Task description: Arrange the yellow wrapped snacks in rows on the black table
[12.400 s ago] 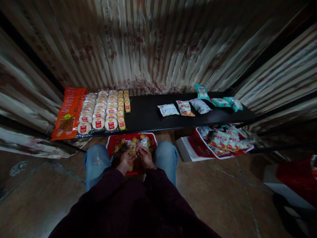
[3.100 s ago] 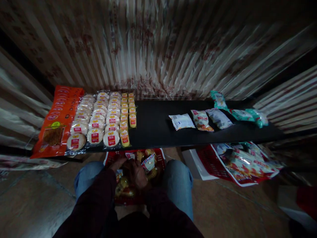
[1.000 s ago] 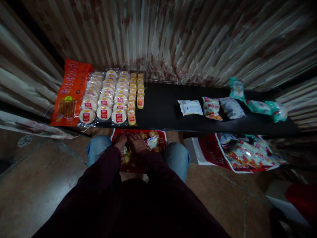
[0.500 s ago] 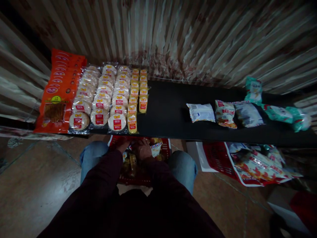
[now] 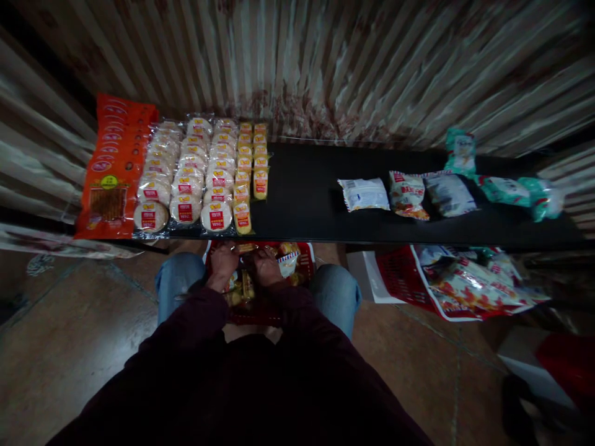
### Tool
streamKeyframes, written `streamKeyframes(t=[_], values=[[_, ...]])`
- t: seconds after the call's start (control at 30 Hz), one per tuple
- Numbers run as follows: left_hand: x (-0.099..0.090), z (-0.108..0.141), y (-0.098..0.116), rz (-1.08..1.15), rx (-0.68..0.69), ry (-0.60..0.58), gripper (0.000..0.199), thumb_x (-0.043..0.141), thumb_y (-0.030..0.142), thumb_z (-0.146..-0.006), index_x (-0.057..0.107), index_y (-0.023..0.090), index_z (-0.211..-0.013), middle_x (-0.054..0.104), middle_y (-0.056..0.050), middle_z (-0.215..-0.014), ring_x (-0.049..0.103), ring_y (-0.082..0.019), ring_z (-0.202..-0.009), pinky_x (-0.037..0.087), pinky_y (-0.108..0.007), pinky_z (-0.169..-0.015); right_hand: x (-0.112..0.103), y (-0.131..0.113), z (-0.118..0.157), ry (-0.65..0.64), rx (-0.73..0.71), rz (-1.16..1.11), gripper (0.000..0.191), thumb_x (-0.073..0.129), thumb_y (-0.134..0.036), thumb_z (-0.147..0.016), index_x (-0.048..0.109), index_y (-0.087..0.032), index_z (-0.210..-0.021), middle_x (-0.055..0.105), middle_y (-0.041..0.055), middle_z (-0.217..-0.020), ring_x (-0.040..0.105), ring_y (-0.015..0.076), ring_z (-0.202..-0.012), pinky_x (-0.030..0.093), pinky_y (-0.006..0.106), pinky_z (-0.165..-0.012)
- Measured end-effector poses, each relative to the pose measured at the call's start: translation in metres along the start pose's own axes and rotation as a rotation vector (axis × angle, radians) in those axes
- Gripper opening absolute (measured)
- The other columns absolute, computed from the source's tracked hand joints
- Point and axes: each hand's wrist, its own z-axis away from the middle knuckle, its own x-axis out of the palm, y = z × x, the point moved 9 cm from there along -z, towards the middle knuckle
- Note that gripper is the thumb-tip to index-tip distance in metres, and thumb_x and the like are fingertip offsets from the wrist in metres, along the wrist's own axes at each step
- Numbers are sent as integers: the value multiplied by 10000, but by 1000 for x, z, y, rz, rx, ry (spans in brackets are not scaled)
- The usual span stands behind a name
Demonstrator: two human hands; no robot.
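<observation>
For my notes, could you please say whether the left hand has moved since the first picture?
Yes: the left hand moved forward, nearer the black shelf.

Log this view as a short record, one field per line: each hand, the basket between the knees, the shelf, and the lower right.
Left hand: at the left of the red basket; grip unclear
Right hand: over the same basket; grip unclear
Red basket: snack packs, with a white packet at right
Shelf, left: orange bags, three rows of round crackers, two rows of yellow packs
Shelf, right: three pale packets, then three teal packets
Lower right: second basket, holding bright packets
</observation>
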Motion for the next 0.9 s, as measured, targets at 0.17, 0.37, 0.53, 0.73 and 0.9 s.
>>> streamKeyframes(t=[0.17,0.37,0.53,0.73,0.9], values=[[-20,72,19,270,211,128,237,484,297,-883,605,187,-1054,680,-58,-1009,628,-159,-912,455,-255,-826,-44,19,49,476,170,-165,364,403,-109,-823,621,-139,-1113,575,132,-1209,485,217,-1152,374,350,-1009],[29,141,21,93,327,-75,170,507,253,-852,583,191,-991,588,-63,-1060,607,-160,-860,461,-257,-738,-28,46,122,631,432,-82,513,465,-299,-828,466,-103,-1302,376,184,-1422,266,319,-1349,282,518,-1058],[57,152,5,14,353,-178,143,519,195,-818,556,181,-956,557,-56,-1062,588,-150,-890,447,-247,-754,14,39,106,360,487,-73,600,511,-332,-816,419,-144,-1378,437,188,-1393,255,354,-1363,267,555,-1047],[58,139,8,-39,331,-221,218,544,192,-793,584,177,-1006,546,-74,-1147,598,-156,-929,447,-251,-796,15,34,101,354,552,-102,621,546,-381,-807,404,-268,-1401,322,155,-1490,245,431,-1338,351,634,-917],[33,110,13,59,299,-173,225,507,247,-851,632,183,-1027,613,-85,-1091,608,-173,-939,452,-271,-834,-1,14,106,443,388,37,579,519,-394,-846,431,-206,-1387,300,155,-1509,156,392,-1398,202,616,-1051]])
